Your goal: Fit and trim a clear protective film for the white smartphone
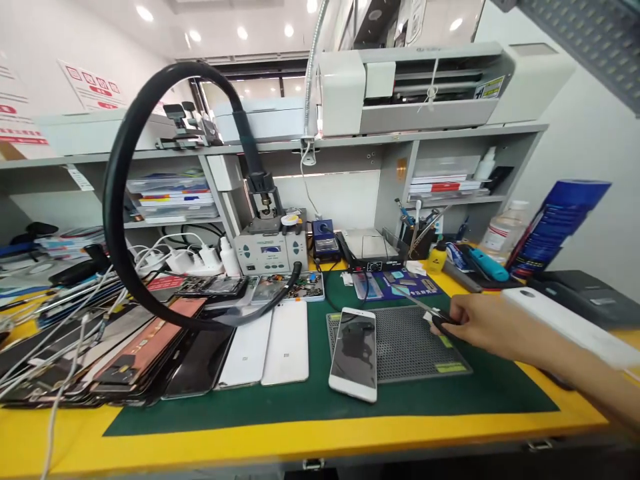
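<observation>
Yellow bench (260, 443) up front, green mat (240, 415) on it; white phone (354, 353) lies face up, overlapping the left part of the grey perforated pad (407, 350), left of the right hand (470, 321) and well apart from it. Right hand is closed in a fingertip pinch on a dark-handled metal tool (436, 315), tip pointing left and away over the pad's far right. Behind: blue mat (423, 285), then grey shelf unit (395, 175).
</observation>
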Demonstrator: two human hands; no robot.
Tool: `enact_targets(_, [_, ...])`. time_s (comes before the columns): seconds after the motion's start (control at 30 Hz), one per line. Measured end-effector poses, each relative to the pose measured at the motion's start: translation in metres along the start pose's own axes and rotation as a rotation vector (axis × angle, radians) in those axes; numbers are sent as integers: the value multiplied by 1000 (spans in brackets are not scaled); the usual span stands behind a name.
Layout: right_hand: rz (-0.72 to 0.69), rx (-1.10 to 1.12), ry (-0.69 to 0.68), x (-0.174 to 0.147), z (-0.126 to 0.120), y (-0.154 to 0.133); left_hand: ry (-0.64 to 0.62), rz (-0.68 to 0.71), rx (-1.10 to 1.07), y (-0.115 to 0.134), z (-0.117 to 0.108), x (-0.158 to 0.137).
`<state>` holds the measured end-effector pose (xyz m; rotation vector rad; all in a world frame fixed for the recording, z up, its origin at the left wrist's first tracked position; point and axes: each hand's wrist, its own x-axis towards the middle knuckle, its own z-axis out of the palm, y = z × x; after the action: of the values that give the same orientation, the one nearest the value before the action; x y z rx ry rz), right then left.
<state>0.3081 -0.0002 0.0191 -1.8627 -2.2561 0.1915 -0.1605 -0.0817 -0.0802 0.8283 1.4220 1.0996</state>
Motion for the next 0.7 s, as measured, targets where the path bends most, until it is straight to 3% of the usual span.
enact_targets(0.1, [5, -79, -96, 6, -4, -1, -102, 6, 99, 6, 23, -50])
enact_targets(0.17, [-3, -83, -182, 15, -7, 0, -199, 43, 185, 27, 48, -66])
enact_targets(0.2, [-7, -74, -226, 19, -9, 0, -297, 136, 349, 42, 63, -65])
enact_targets(0.27, [2, -39, -322, 27, -14, 2, -430, 264, 654, 74, 97, -51])
enact_targets(0.37, [20, 51, -467, 30, -21, 6, -361, 386, 1072, 107, 141, -13])
enact_targets(0.5, [42, 144, -476, 17, -30, 10, -414, 371, 1170, 112, 173, 24])
enact_targets(0.7, [43, 322, -413, -1, -31, -10, -356, 335, 1130, 104, 185, 29])
